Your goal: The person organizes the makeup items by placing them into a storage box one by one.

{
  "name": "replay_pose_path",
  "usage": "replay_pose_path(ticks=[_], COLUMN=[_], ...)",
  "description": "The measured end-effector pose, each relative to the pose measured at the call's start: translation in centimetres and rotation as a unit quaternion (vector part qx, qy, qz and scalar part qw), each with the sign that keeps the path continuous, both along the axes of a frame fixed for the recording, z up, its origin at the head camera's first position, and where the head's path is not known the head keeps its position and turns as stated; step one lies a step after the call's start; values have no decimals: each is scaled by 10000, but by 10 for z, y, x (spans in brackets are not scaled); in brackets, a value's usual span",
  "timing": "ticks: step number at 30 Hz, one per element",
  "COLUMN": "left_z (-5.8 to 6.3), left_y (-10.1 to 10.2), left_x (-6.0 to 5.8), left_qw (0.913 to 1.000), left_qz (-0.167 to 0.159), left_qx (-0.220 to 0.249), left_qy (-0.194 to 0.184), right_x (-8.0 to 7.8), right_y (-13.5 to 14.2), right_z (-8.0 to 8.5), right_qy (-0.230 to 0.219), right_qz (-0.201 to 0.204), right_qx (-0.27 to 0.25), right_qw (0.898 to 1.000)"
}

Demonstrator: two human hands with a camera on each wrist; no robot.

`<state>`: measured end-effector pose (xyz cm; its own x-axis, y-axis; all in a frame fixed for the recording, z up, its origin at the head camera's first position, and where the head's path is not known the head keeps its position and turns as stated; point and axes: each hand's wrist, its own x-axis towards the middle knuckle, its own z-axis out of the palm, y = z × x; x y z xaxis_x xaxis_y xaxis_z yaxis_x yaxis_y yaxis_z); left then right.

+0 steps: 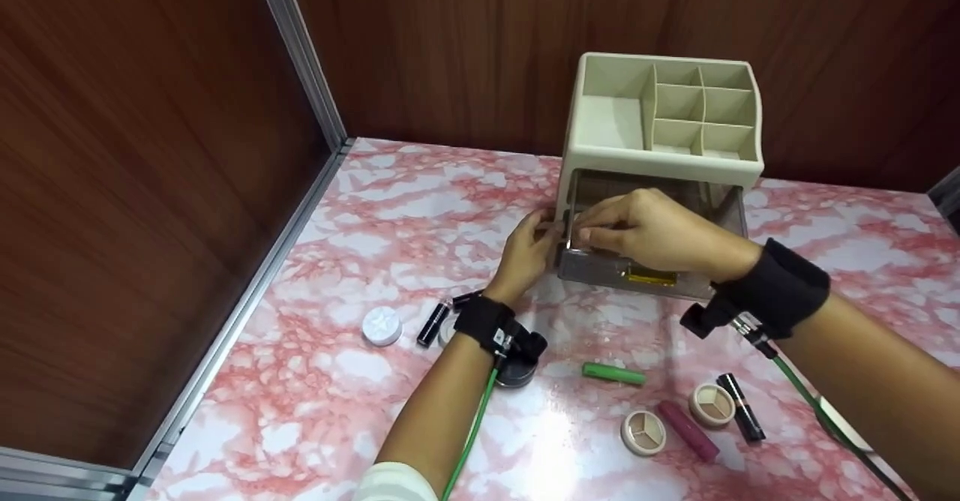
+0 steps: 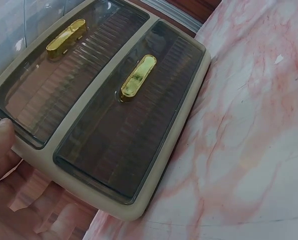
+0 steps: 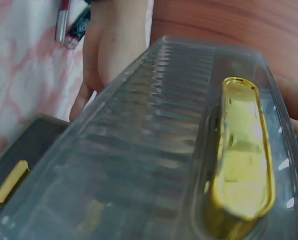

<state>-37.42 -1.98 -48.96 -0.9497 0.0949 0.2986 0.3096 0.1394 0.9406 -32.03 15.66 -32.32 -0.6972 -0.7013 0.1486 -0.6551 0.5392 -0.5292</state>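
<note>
A cream makeup organizer [image 1: 664, 162] stands at the back of the table. Its upper smoky, see-through drawer [image 1: 592, 270] is pulled out, with a gold handle [image 3: 243, 150] on the front. My right hand [image 1: 652, 229] reaches over the drawer, fingers bent down inside its left part. Whether the fingertips pinch anything is hidden. At the organizer's left side, my left hand [image 1: 523, 257] touches it; in the left wrist view the thumb [image 2: 1, 137] rests by the front frame and the fingers spread along the side. Two lower drawers [image 2: 133, 125] are closed.
Divided trays top the organizer. On the marbled table lie a green tube [image 1: 613, 373], a maroon tube [image 1: 688, 431], two three-shade pans [image 1: 643, 433], a black tube [image 1: 741, 409], a white round case [image 1: 382, 326] and a black lipstick [image 1: 433, 325]. Wood-look panels stand behind and left.
</note>
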Motion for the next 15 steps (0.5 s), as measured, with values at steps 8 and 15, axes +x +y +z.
replay_pose_path(ticks=[8, 15], left_z=[0, 2], left_y=[-1, 2], left_x=[1, -1], left_qw=[9999, 9999], left_qz=[-30, 81], left_qx=[83, -79], left_qy=[-87, -50], right_x=[0, 1], right_y=[1, 5], right_z=[-6, -3], right_qy=[-431, -671], right_qz=[98, 54], right_qx=[98, 315], right_qw=[9990, 9972])
